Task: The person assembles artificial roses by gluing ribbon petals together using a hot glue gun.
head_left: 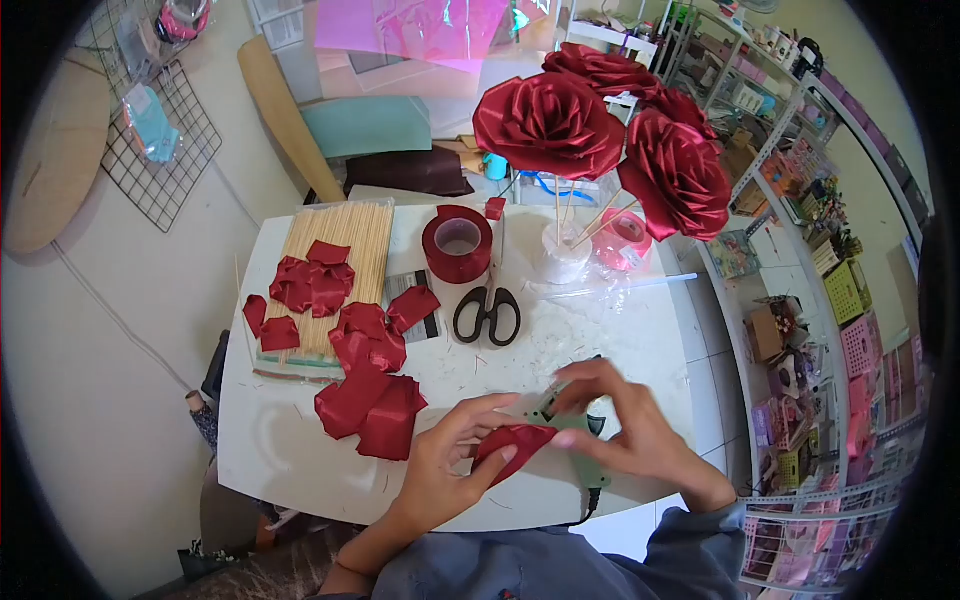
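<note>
My left hand (pixel 440 468) pinches a dark red satin ribbon petal (pixel 520 440) between thumb and fingers, low over the front of the white table. My right hand (pixel 625 425) is at the petal's right end, its thumb tip right at the edge and its fingers curved but apart. Partly hidden beneath that hand lies a green glue gun (pixel 585 465), its black cord running off the front edge. Left of my hands, cut red ribbon pieces (pixel 385 412) lie in a loose pile. More petals (pixel 312 285) rest on a bundle of wooden sticks (pixel 365 235).
Black-handled scissors (pixel 487 316) lie mid-table, below a roll of red ribbon (pixel 457 262). Behind, several large red ribbon roses (pixel 548 128) stand on sticks in a white holder (pixel 562 255), beside a pink roll (pixel 622 240). Crowded shelves (pixel 850 300) line the right side.
</note>
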### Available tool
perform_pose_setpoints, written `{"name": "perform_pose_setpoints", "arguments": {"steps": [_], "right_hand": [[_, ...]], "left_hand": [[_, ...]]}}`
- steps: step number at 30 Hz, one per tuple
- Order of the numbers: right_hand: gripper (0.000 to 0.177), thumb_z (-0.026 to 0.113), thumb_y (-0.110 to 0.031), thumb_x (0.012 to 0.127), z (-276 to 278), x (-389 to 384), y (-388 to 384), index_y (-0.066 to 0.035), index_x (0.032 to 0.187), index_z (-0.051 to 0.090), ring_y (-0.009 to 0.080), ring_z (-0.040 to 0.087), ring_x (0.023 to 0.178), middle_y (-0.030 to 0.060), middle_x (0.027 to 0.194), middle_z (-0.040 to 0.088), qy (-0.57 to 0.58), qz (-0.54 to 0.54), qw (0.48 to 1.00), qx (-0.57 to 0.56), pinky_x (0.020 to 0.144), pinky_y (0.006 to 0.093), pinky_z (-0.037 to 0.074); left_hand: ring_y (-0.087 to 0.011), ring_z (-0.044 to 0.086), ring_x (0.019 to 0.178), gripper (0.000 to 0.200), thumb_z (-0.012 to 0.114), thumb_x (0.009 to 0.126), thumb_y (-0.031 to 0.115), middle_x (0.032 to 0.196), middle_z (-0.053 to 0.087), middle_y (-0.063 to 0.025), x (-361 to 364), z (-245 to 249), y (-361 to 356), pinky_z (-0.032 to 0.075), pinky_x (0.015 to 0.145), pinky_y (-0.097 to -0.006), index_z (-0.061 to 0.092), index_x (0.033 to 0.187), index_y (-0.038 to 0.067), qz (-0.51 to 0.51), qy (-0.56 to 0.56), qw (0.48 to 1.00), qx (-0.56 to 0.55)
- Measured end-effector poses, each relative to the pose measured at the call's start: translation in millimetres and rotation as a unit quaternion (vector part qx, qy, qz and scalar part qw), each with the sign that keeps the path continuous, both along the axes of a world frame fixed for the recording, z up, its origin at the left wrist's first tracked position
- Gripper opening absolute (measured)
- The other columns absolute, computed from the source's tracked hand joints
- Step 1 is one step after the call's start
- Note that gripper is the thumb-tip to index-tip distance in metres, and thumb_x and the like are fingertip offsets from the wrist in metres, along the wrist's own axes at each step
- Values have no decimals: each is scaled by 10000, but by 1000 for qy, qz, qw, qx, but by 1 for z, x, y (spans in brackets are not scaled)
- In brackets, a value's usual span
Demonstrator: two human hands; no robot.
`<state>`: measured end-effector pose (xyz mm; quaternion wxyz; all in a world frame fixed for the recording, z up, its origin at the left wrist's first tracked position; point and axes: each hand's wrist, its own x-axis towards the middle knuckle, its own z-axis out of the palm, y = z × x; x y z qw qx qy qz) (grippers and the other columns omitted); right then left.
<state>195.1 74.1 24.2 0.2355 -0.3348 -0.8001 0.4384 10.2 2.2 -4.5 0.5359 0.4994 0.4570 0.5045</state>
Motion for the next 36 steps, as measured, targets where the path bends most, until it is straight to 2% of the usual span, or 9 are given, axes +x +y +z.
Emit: {"name": "perform_pose_setpoints", "arguments": {"steps": [1, 3, 8, 12, 16, 19, 22, 26, 36], "right_hand": [[518, 651, -274, 710, 0, 5, -5, -9, 1077, 399, 231, 558, 718, 121, 785, 544, -1, -4, 1000, 3, 667, 305, 446], [607, 643, -378, 689, -6, 13, -19, 43, 1051, 396, 267, 509, 734, 139, 789, 494, -237, -111, 933, 247, 625, 334, 442], [638, 655, -353, 674, -43, 2, -57, 84, 1052, 383, 312, 500, 787, 186, 886, 438, -291, -209, 908, 218, 623, 343, 458], [501, 657, -205, 676, -44, 2, -57, 67, 1032, 434, 326, 541, 730, 187, 922, 458, -220, -242, 937, 122, 627, 346, 470], [427, 640, -138, 686, -60, 19, -60, 51, 1028, 470, 239, 555, 680, 150, 918, 506, 25, -253, 967, -20, 587, 306, 472], [348, 590, -111, 695, -49, 3, -69, 79, 965, 481, 145, 493, 547, 124, 850, 533, 351, -276, 875, -185, 482, 247, 393], [295, 586, -102, 703, -53, -4, -77, 68, 926, 492, 128, 455, 511, 114, 802, 532, 381, -247, 855, -250, 443, 231, 340], [408, 623, -97, 726, -55, -7, -83, 46, 1075, 466, 159, 519, 924, 132, 1006, 558, 308, -195, 883, -295, 804, 269, 398], [310, 642, -200, 727, -50, -12, -73, 13, 929, 541, 134, 537, 660, 91, 772, 554, 104, -181, 960, -185, 589, 229, 429]], "left_hand": [[-158, 547, 890, 385, 562, 745, -34, 958, 559, -112, -1, 0, 0, 466, 738, -261, 438, 1108, -8, -4, -1, 1000, 3], [-152, 517, 936, 353, 544, 750, -56, 999, 531, -109, -3, 0, -1, 446, 769, -253, 449, 1089, -26, 26, -82, 995, 49], [-120, 471, 912, 326, 519, 728, -109, 986, 502, -84, -5, -2, -1, 367, 798, -237, 475, 1042, -35, 105, -313, 941, 69], [-121, 466, 929, 306, 520, 738, -97, 1002, 499, -83, -10, -4, -1, 363, 807, -235, 488, 1036, -37, 133, -305, 939, 84], [-122, 456, 959, 284, 521, 762, -66, 1012, 500, -91, -10, -4, -2, 393, 783, -217, 505, 1044, -35, 153, -207, 961, 104], [-117, 473, 934, 294, 530, 759, -64, 1009, 510, -99, -4, -2, -1, 427, 731, -202, 515, 1051, -31, 174, -137, 968, 121], [-114, 515, 853, 310, 550, 736, -73, 975, 536, -101, -2, -4, 0, 457, 675, -201, 540, 1040, -11, 198, -33, 968, 152], [-121, 561, 751, 341, 582, 691, -80, 898, 581, -97, -1, -8, 2, 480, 639, -213, 584, 1011, 38, 205, 113, 958, 166], [-167, 574, 775, 372, 580, 642, -106, 926, 581, -107, 4, -7, 4, 477, 669, -227, 596, 986, 34, 194, 163, 955, 156]]}}
